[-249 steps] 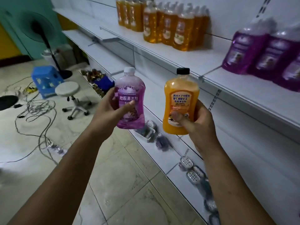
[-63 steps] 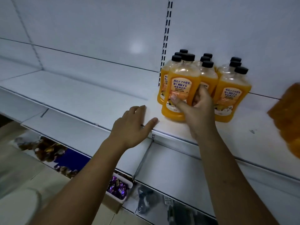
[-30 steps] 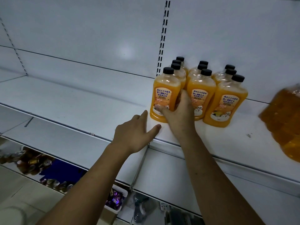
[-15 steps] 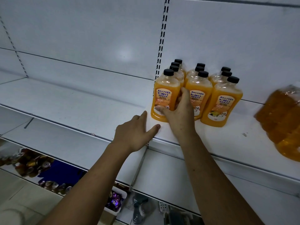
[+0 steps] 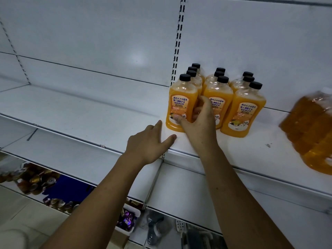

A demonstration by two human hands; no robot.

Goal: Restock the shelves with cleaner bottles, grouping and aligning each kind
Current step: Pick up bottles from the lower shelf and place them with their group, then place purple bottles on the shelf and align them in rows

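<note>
Head camera looks down at a white shelf point(image 5: 89, 112) with the front-left orange bottle point(image 5: 180, 106) as landmark. Far left of that bottle the shelf is bare. Just left of its base, the left hand point(image 5: 150, 142) lies flat on the shelf edge, fingers point(image 5: 158, 125) spread and holding nothing, probably bracing the body. At the bottle itself, the right hand point(image 5: 197, 123) wraps the lower body, thumb across the label and fingers curled into the gap on its right side; this looks like a nudge to square it with its row. Right of it stand two more rows of orange bottles point(image 5: 242, 112), three deep, caps black, labels facing out. Well right of those, near the frame edge, sits a wrapped pack of amber bottles point(image 5: 314, 130), blurred, apart from the group.
</note>
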